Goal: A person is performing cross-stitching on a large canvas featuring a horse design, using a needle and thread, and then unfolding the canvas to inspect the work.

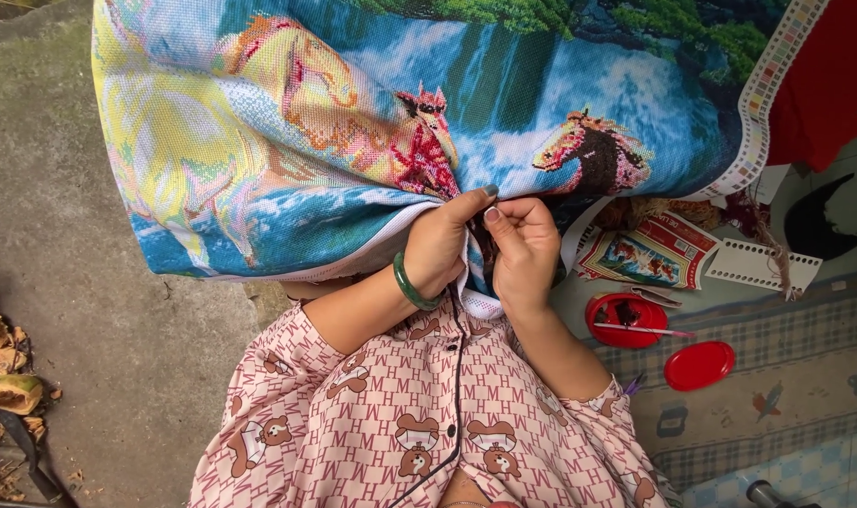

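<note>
A large cross-stitch canvas (353, 122) with horses and a waterfall hangs over my lap. My left hand (441, 246), with a green bangle (410, 285) on the wrist, pinches the lower edge of the fabric, thumb pressed on top. My right hand (521, 246) grips the same fold just beside it, fingers curled shut on the cloth. The two hands touch each other at the fold. A needle or thread between the fingers cannot be made out. My pink patterned shirt (419, 404) fills the lower middle.
To the right lie a round red box (626, 322) with a thin tool across it, its red lid (698, 365), a printed pattern sheet (650, 252), a white thread card (758, 266) and a checked mat (786, 376). Concrete floor (71, 282) lies left, with dry husks (0, 376).
</note>
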